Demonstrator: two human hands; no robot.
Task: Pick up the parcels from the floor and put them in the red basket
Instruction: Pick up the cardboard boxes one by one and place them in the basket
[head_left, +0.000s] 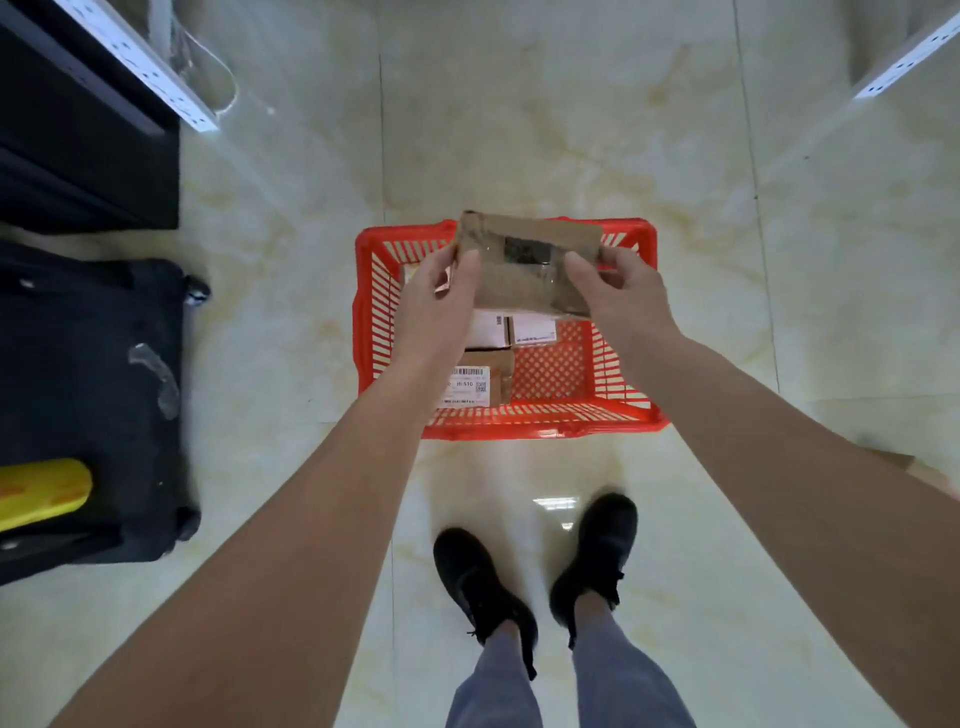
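A brown cardboard parcel with clear tape and a dark patch hangs above the red basket. My left hand grips its left end, thumb on top. My right hand grips its right end the same way. Inside the basket lie a brown parcel with a white barcode label near the front and two white-labelled parcels behind it, partly hidden by the held parcel and my left hand.
The basket stands on a glossy cream tile floor. A black suitcase with a yellow item lies at the left. Dark shelving stands far left. My black shoes are just behind the basket. A brown cardboard edge shows at far right.
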